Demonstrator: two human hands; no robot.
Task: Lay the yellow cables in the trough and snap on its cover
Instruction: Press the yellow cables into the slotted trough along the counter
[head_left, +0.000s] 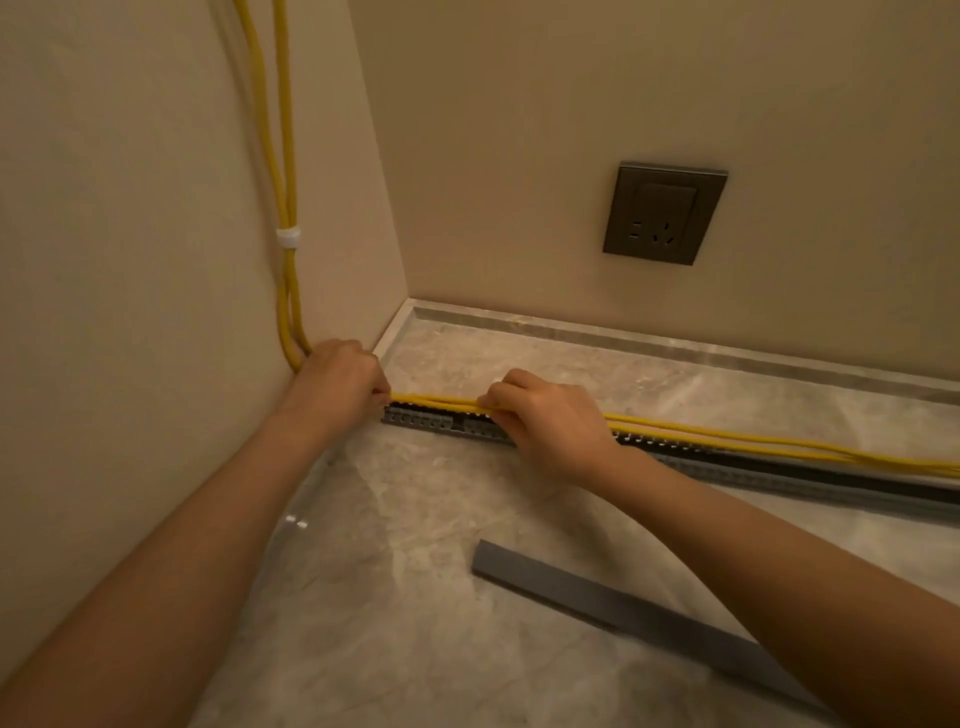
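My right hand (550, 421) pinched the yellow cables (436, 401) over the trough (431, 421); my left hand (340, 379) seemingly gripped them too. My right forearm (753, 561) crossed the cover (597, 597).

A dark grey square wall socket (664, 213) is set in the beige back wall (519, 130), above a pale stone strip (675, 343) that edges the grey marble-patterned surface (415, 597). A white strap (289, 236) sits partway up the beige left wall (130, 208).

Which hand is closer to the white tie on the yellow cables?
Left. The left hand grips the yellow cables below the white tie; the right hand pinches them farther right, over the trough.
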